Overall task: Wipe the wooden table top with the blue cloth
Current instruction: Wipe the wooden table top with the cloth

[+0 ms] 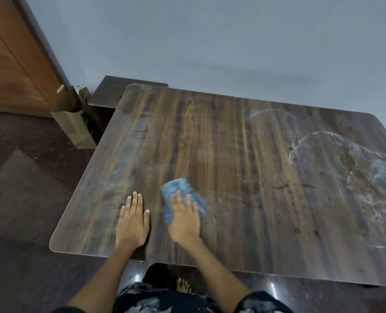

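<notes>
Mid-wipe: your right hand (184,219) presses flat on the blue cloth (178,195), left hand (132,219) flat just beside, bracing on the table (232,143); next, sweep toward white residue (345,168) far right

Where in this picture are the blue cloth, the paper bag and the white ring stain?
Blue cloth (178,188): head view, on its far part beyond the fingers.
Paper bag (71,123): head view, on its front face.
White ring stain (354,152): head view, on its smeared far part.

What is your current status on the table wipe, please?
Right hand flat on blue cloth, left hand flat on table. White smears remain far right. Nothing in the way.
</notes>
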### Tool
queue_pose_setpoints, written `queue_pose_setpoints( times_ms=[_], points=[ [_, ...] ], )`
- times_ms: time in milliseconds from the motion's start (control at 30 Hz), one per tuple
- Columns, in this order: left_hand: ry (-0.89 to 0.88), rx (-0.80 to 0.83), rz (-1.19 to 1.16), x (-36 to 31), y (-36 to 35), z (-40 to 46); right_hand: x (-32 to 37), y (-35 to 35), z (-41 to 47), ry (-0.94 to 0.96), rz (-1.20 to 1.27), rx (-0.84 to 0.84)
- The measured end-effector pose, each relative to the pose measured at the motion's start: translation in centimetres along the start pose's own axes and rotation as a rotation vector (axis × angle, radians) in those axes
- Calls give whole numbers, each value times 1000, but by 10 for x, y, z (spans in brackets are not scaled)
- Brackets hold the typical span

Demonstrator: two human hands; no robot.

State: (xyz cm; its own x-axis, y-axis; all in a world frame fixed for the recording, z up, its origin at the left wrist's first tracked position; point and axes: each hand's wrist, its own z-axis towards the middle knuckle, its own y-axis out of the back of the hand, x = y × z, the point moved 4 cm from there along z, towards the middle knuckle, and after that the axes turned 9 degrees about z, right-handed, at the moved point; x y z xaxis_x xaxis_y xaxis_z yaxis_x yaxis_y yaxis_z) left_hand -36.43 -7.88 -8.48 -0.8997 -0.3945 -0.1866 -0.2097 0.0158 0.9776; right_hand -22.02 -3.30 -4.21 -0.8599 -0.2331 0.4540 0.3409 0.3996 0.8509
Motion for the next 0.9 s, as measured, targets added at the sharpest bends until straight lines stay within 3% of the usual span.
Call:
queue_pose_setpoints(
  times_ms=[67, 167, 233, 367, 467, 633, 700, 800, 900],
  points=[
    [0, 13, -18, 1, 0, -5, 30, -25, -21, 174, -12, 122],
    [12, 0, -36, 3, 1, -15, 18, -20, -18, 192, -55, 91],
    [15, 3, -23, 3, 2, -21, -13, 3, -10, 70, -35, 3],
    [13, 41, 2, 1, 1, -28, -107, 62, -18, -346, 30, -211],
    [20, 50, 12, 0, 1, -30, -171, 88, -35, -553, 76, -279],
    [7, 65, 14, 1, 2, -30, -166, 76, -33, -704, 138, -284],
    [6, 63, 15, 2, 2, -30, -129, 56, -25, -604, 72, -269],
    [-15, 71, 28, 4, 2, -29, -45, 10, -21, -235, -11, -176],
    [-41, 79, -52, 9, 4, -29, 37, -36, -42, 112, -40, 19]
  ],
)
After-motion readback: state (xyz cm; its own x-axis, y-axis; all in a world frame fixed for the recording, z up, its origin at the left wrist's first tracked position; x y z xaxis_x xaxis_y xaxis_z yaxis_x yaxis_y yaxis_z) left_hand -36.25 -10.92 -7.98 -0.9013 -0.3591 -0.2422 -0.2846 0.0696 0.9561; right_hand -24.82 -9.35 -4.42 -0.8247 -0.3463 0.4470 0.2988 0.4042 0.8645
